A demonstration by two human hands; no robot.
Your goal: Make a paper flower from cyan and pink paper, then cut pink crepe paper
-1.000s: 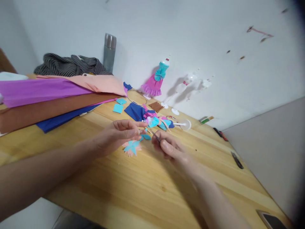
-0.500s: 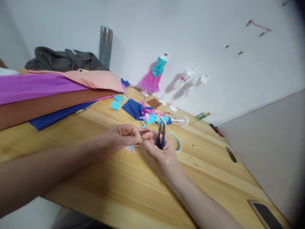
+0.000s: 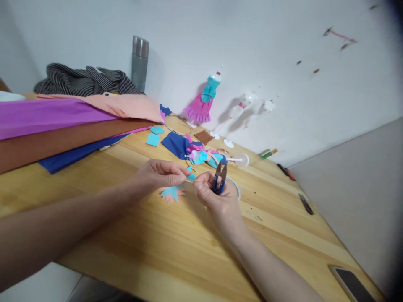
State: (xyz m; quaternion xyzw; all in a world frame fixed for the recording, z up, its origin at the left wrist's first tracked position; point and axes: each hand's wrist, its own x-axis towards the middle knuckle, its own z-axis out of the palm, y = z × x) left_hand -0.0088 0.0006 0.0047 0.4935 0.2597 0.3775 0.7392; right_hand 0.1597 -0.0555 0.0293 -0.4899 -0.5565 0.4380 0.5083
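Observation:
Between my two hands a small pale strip (image 3: 189,180), perhaps tape, is stretched out. The fingertips of my left hand (image 3: 165,174) pinch one end of it. My right hand (image 3: 217,197) pinches the other end with thumb and forefinger, and also holds blue-handled thread snips (image 3: 219,180), blades pointing up. Just below the strip lies a cut paper flower (image 3: 171,193) in peach and light blue. Behind my right hand a tape roll (image 3: 236,186) is partly hidden. Beyond the hands a small dress-form stand in blue and pink paper (image 3: 208,157) lies on its side.
Coloured paper sheets (image 3: 63,121) cover the table's left side, with a striped cloth (image 3: 85,79) and a flask (image 3: 140,63) behind. A dressed mannequin (image 3: 204,98) and two bare white ones (image 3: 247,100) stand by the wall. A cutter (image 3: 306,204) and a phone (image 3: 354,283) lie right.
My hands have drawn slightly apart, the right one moving right with the snips, so the strip between them shows. More of the paper flower is visible.

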